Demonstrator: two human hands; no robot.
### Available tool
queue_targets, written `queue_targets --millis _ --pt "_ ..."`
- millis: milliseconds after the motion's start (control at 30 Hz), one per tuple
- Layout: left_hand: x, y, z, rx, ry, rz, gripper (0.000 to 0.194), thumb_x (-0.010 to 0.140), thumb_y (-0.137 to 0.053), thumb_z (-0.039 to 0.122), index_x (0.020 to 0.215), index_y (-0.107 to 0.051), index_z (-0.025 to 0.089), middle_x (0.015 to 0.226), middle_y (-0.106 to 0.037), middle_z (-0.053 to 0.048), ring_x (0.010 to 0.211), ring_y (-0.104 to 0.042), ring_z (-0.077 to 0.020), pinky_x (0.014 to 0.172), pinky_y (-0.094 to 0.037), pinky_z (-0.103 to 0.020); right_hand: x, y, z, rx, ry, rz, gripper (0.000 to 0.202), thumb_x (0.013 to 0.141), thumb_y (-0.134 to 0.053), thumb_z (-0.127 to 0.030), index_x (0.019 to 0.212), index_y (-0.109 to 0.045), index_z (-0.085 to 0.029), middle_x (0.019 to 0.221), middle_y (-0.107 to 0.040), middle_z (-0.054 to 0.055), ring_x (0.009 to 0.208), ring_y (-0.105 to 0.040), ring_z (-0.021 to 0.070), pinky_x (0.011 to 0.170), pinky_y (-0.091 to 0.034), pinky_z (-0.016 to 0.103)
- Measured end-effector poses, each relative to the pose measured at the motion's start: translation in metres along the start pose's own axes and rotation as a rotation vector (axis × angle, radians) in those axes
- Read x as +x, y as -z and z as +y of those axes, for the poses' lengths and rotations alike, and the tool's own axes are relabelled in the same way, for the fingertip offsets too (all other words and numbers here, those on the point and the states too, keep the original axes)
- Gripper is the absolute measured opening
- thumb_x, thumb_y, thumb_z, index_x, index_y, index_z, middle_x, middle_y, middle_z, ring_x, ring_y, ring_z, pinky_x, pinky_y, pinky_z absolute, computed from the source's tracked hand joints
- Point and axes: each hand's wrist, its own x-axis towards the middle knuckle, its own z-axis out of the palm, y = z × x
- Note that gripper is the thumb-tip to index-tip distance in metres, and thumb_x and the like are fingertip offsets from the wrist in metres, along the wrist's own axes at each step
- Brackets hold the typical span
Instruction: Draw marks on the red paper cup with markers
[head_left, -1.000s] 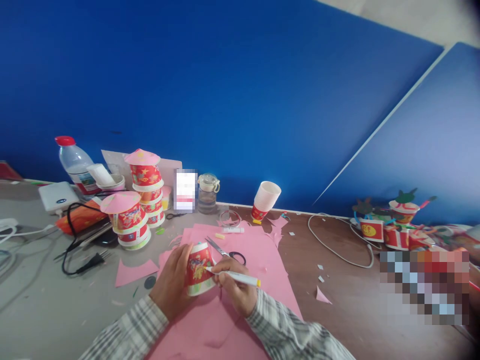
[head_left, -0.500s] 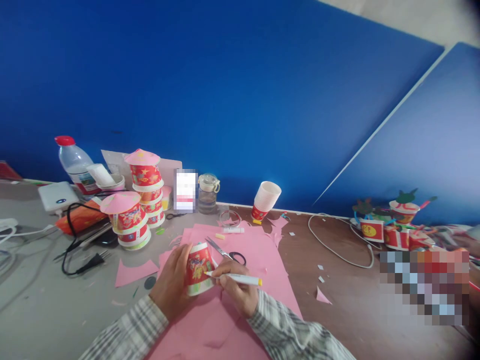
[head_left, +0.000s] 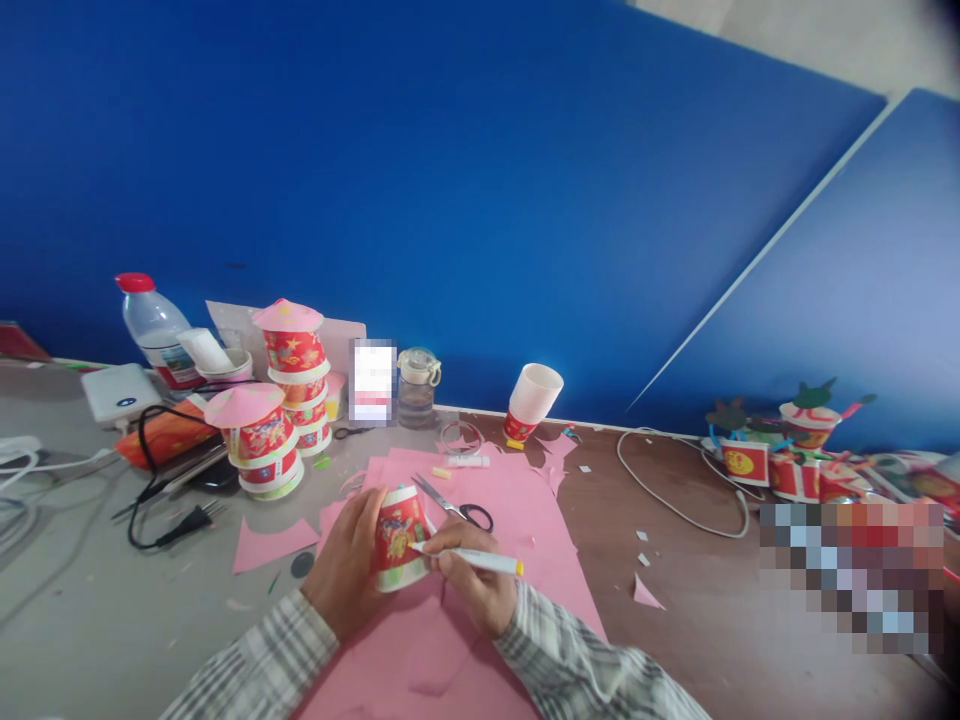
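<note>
My left hand (head_left: pixel 347 565) is wrapped round the left side of a red patterned paper cup (head_left: pixel 397 530), held upside down with a slight tilt. Between the fingers of my right hand (head_left: pixel 476 590) is a white marker (head_left: pixel 487 560) with a yellow end, its tip touching or very near the cup's front. Pink paper sheets (head_left: pixel 540 540) lie beneath both hands. Just behind the cup, scissors (head_left: pixel 454 503) with black handles rest on the pink paper. A white tube (head_left: pixel 468 461) and a small yellow piece (head_left: pixel 442 473) lie farther back.
Two red cup towers (head_left: pixel 262 440) with pink cone tops stand at the left, near a bottle (head_left: pixel 157 330) and a black plug (head_left: pixel 187 525). Behind are a water jar (head_left: pixel 416 390) and stacked cups (head_left: pixel 531 400). Decorated cups (head_left: pixel 795 475) and a white cable (head_left: pixel 675 510) are at the right.
The view has shifted very slightly. Both hands keep their holds on the cup and marker, with no other clear movement.
</note>
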Motion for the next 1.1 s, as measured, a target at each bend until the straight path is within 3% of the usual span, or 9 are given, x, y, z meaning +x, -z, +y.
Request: queue_targets --millis 1100 --pt "-0.0016 -0.0031 -0.0036 -0.02 0.009 0.0 0.086 0.059 -0.057 0.056 0.125 -0.016 0.018 0.112 -0.043 -0.012 0.104 -0.043 -0.0297 0.086 -0.043 -0.047 0.0011 0.0008 0.002 0.019 -0.044 0.045 0.019 0.077 -0.052 -0.027 0.081 -0.07 -0.019 0.06 -0.062 0.004 0.05 -0.053 0.0171 0.048 -0.045 0.027"
